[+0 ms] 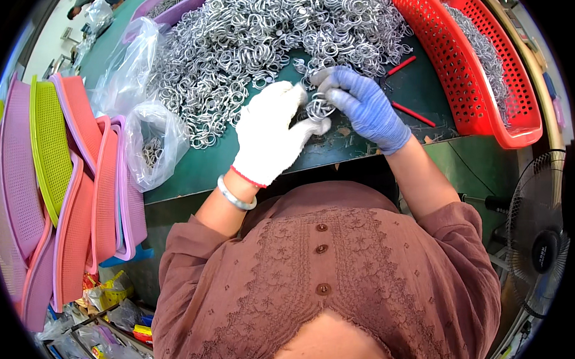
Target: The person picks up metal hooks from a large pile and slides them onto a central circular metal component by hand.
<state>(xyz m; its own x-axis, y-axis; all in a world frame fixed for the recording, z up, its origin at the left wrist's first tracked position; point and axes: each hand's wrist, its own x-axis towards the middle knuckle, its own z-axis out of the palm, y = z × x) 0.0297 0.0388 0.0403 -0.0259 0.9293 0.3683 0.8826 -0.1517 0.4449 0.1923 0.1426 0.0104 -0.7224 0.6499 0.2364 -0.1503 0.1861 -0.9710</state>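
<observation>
A large heap of silver metal rings (254, 36) covers much of the green table (173, 183) before me. At the table's near side my left hand (267, 131), in a white knit glove with a red cuff edge, is closed around a small cluster of metal rings (318, 108), its thumb beneath them. From the right my right hand (369, 113), in a blue glove, pinches the same cluster with bent fingers. Fingers partly hide the cluster, so its exact makeup cannot be told. More rings lie just beyond my fingertips.
A red perforated basket (431, 48) holding metal pieces stands at the right, near two red sticks (413, 114). Clear plastic bags (164, 166) sit at the left beside stacked colored baskets (77, 229). A fan (541, 251) stands at lower right.
</observation>
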